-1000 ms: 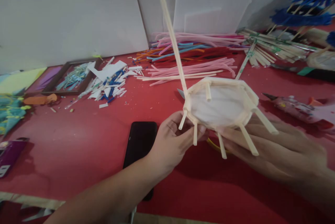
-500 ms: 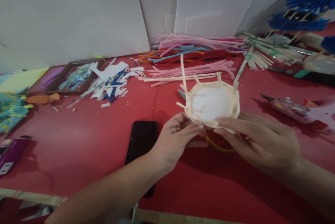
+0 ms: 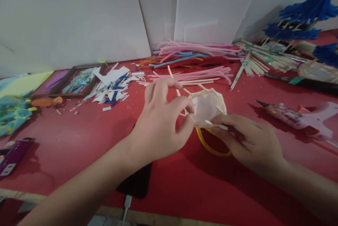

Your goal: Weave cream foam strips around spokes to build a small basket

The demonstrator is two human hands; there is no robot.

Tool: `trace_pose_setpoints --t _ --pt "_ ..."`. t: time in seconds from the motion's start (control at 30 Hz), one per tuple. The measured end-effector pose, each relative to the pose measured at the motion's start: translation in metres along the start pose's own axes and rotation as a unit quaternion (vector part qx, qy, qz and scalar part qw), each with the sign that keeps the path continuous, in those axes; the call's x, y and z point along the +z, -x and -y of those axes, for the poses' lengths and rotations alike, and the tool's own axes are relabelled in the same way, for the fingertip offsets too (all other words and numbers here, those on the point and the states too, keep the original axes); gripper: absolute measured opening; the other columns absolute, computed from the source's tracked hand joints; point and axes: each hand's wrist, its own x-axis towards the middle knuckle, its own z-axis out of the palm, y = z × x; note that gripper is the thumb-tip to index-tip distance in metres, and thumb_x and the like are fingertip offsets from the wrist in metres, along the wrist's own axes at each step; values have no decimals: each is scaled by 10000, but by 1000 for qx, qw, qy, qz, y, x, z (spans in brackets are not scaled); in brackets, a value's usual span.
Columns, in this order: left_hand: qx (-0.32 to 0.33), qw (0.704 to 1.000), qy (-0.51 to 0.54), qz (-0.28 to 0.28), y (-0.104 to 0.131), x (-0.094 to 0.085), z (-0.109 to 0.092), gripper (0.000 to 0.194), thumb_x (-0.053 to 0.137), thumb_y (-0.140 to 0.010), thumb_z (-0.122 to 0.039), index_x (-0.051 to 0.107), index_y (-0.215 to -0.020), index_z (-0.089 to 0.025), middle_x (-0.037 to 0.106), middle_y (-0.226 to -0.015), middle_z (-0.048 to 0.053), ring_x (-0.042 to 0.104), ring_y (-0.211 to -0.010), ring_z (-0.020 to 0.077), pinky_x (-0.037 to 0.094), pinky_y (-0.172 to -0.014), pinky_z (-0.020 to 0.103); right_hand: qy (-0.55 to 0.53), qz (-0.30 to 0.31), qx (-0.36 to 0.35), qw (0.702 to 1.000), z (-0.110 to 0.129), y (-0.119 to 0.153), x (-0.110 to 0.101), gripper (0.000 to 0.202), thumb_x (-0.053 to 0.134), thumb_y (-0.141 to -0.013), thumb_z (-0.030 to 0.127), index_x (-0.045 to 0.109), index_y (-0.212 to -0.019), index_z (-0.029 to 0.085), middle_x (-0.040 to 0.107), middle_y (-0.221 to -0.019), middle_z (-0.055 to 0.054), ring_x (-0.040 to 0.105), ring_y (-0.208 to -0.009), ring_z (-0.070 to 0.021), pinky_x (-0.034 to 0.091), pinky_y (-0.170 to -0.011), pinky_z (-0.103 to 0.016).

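Observation:
A small round frame of cream pipe cleaners [image 3: 223, 101] with a whitish translucent base is held above the red table, short stem ends sticking out around its rim. My right hand [image 3: 250, 143] pinches the near right part of this rim between thumb and fingers. At the left side, my left hand [image 3: 163, 120] has its fingers bent and apart around the projecting stems; whether a fingertip touches one I cannot tell. Under the frame shows a yellow loop handle [image 3: 211, 150], apparently of scissors. Beneath my left forearm lies a black phone [image 3: 138, 182], partly covered.
Pink pipe cleaners [image 3: 195, 49] lie in bundles at the back. A pink glue gun [image 3: 290, 115] rests on the right, near wooden sticks [image 3: 250, 62] and blue fringed models [image 3: 303, 12]. White and blue scraps [image 3: 113, 85], a brown tray [image 3: 91, 90] and a purple device [image 3: 16, 157] are leftward.
My left hand has let go of the near rim and moved up and left beside the stems. The frame has shifted left and tilted in my right hand.

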Motion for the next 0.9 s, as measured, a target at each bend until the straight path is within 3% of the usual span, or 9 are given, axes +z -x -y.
trace_pose_setpoints --t 0.13,0.27,0.47,0.67,0.9 --pt "22 995 -18 97 -10 -1 -5 104 597 -850 -184 702 -856 -185 517 -1285 151 459 -1268 364 390 -1071 601 -12 2 -1 1000 3 2 2 99 530 -992 213 622 -1000 248 773 -846 -16 738 -693 -147 562 -610 -218" --pt "30 989 -9 144 -13 3 -4 108 623 -818 -162 723 -860 -167 499 -1312 167 423 -1306 399 402 -1064 621 -9 -5 -23 1000 4 4 1 98 541 -980 185 611 -1013 245 775 -856 -19 742 -709 -145 576 -641 -215" --pt "25 985 23 172 -13 2 -4 92 675 -790 -191 753 -838 -176 485 -1362 170 394 -1344 413 394 -1084 621 -9 -5 -37 999 6 3 1 129 544 -970 165 596 -1039 260 779 -876 -25 749 -714 -158 592 -631 -234" --pt "37 987 28 152 -15 1 -7 78 710 -798 -165 764 -759 -204 477 -1471 114 357 -1381 417 308 -1140 661 -19 -8 -36 999 10 2 0 135 533 -974 156 592 -1021 268 778 -866 -14 746 -713 -154 591 -620 -238" --pt "6 977 23 211 -13 2 -7 67 712 -791 -166 775 -792 -188 428 -1481 131 327 -1383 431 342 -1124 656 -39 -3 -55 998 12 0 0 136 504 -980 144 583 -993 254 756 -788 0 724 -639 -132 558 -562 -201"
